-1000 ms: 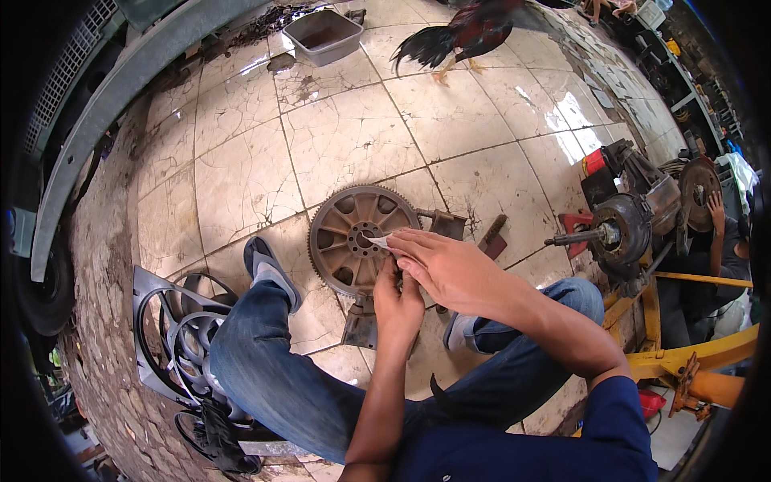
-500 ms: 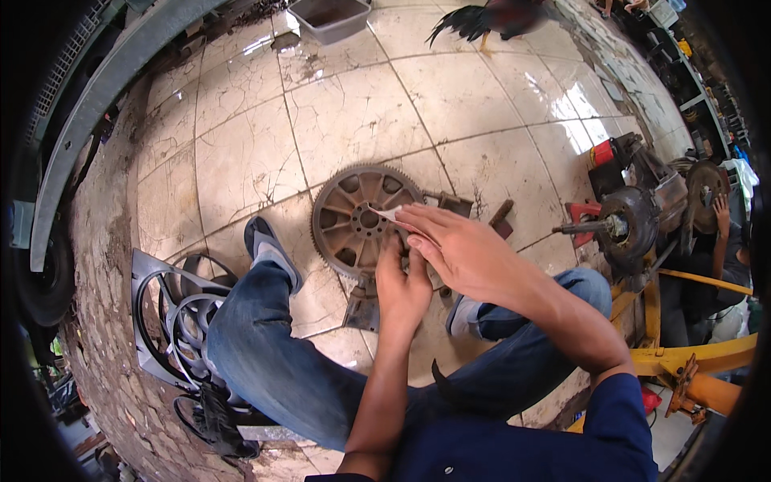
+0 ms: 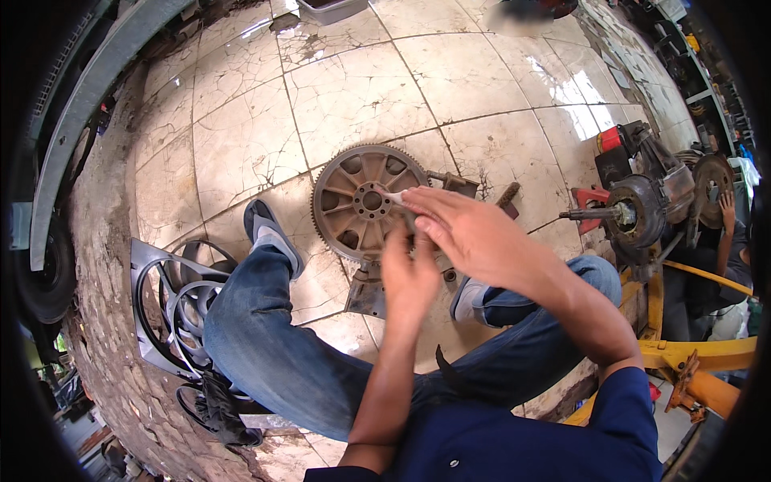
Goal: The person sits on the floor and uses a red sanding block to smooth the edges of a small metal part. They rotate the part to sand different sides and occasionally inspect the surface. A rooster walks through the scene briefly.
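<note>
A rusty flywheel (image 3: 341, 201) with a toothed rim lies on the tiled floor in front of me, raised on some metal parts. My right hand (image 3: 474, 237) is above its right side, fingers straight and pressed together, thumb closed under them. They grip a thin pale folded sheet (image 3: 394, 196), mostly hidden by the hand; only its whitish tip shows, pointing at the wheel's hub. Just below and left is my left hand (image 3: 409, 269), close under the right hand's fingers. Its fingers are smeared by motion, so whether they pinch the sheet does not show.
Metal blocks (image 3: 368, 291) sit under and beside the flywheel, with a brush (image 3: 506, 194) to its right. A hub assembly (image 3: 630, 210) and yellow frame (image 3: 699, 353) stand at right, near another person's hand (image 3: 727, 210). A fan shroud (image 3: 173, 301) is by my left leg.
Both hands have shifted slightly right, and the left is now blurred. The view has tilted, so the flywheel sits a little higher. The rooster at the top has mostly left the picture.
</note>
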### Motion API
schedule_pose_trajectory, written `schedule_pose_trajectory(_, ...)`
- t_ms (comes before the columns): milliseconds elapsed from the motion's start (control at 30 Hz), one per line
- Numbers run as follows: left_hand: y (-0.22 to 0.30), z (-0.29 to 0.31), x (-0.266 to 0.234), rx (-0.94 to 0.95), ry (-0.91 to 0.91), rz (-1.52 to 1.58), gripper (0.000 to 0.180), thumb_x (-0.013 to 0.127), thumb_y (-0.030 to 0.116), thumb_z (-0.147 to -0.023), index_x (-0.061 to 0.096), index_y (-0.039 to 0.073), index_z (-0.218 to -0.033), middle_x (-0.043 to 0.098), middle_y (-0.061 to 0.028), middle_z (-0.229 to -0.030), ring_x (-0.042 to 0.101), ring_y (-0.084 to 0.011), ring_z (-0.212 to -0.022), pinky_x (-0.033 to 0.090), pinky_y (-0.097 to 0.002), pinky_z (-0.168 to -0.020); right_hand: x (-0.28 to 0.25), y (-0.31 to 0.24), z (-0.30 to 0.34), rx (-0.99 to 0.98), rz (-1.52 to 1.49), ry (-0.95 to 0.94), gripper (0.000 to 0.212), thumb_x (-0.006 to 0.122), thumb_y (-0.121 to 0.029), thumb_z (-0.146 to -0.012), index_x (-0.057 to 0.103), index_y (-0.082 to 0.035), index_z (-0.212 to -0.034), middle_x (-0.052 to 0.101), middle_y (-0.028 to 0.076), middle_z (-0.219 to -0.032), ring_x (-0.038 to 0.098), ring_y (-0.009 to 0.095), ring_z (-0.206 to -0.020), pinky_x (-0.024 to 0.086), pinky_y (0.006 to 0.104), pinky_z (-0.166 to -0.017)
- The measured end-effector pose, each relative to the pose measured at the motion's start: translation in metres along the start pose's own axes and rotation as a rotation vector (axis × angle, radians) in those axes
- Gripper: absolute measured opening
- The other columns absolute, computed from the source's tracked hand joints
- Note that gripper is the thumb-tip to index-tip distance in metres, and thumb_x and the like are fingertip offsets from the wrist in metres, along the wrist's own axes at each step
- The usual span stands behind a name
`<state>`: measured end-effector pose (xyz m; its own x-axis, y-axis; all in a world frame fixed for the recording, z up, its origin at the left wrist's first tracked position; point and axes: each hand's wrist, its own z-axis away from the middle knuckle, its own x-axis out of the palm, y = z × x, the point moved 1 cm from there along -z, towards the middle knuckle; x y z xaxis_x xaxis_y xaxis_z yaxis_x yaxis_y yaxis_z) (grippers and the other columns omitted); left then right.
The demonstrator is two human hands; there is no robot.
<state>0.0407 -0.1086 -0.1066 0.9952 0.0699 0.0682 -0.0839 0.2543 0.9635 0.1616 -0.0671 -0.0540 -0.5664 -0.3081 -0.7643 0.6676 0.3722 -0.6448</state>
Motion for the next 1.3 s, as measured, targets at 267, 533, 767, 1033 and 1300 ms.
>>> schedule_pose_trajectory(267, -0.007, -0.001, 0.001, -0.005, -0.041, -0.020, 0.033, 0.052, 0.014, -0.100, 0.054, -0.008, -0.125, 0.065, -0.0206, -0.115, 0.063, -0.0259, -0.106, 0.047, -0.0344, -0.092, 0.006, 0.007, 0.001, -0.053, 0.064, 0.044, 0.039, 0.044, -0.027, -0.103, 0.058, 0.001, -0.126, 0.064, 0.020, -0.120, 0.061, 0.036, -0.111, 0.051, 0.0413, -0.092)
schedule_pose_trajectory(533, -0.013, -0.007, 0.000, -0.077, -0.078, 0.098, 0.025, 0.053, 0.015, -0.100, 0.059, -0.005, -0.115, 0.066, -0.0124, -0.093, 0.063, -0.0188, -0.086, 0.049, -0.0341, -0.077, -0.005, 0.007, -0.001, 0.082, -0.025, -0.080, 0.038, 0.046, -0.027, -0.103, 0.059, 0.001, -0.125, 0.067, 0.018, -0.112, 0.064, 0.039, -0.099, 0.053, 0.0430, -0.083)
schedule_pose_trajectory(767, -0.022, -0.004, 0.005, 0.020, 0.012, 0.001, 0.028, 0.053, 0.016, -0.100, 0.058, -0.005, -0.117, 0.065, -0.0133, -0.089, 0.061, -0.0171, -0.079, 0.049, -0.0310, -0.072, 0.001, 0.012, 0.000, 0.021, -0.002, -0.015, 0.038, 0.046, -0.027, -0.102, 0.062, 0.002, -0.120, 0.068, 0.019, -0.111, 0.065, 0.038, -0.096, 0.053, 0.0433, -0.083)
schedule_pose_trajectory(1033, -0.015, -0.006, -0.002, 0.000, -0.075, -0.099, 0.028, 0.053, 0.010, -0.096, 0.056, -0.006, -0.119, 0.065, -0.0225, -0.104, 0.064, -0.0306, -0.097, 0.048, -0.0387, -0.085, 0.003, 0.011, 0.000, 0.003, -0.026, 0.015, 0.038, 0.045, -0.027, -0.103, 0.063, 0.002, -0.120, 0.066, 0.019, -0.115, 0.064, 0.037, -0.102, 0.052, 0.0399, -0.088)
schedule_pose_trajectory(1300, -0.018, -0.001, 0.008, 0.002, -0.048, -0.039, 0.030, 0.050, 0.011, -0.099, 0.056, -0.004, -0.124, 0.065, -0.0192, -0.115, 0.063, -0.0253, -0.106, 0.048, -0.0355, -0.090, 0.003, 0.010, -0.001, 0.005, 0.049, -0.015, 0.039, 0.046, -0.029, -0.103, 0.062, 0.003, -0.119, 0.067, 0.019, -0.111, 0.065, 0.036, -0.099, 0.053, 0.0401, -0.086)
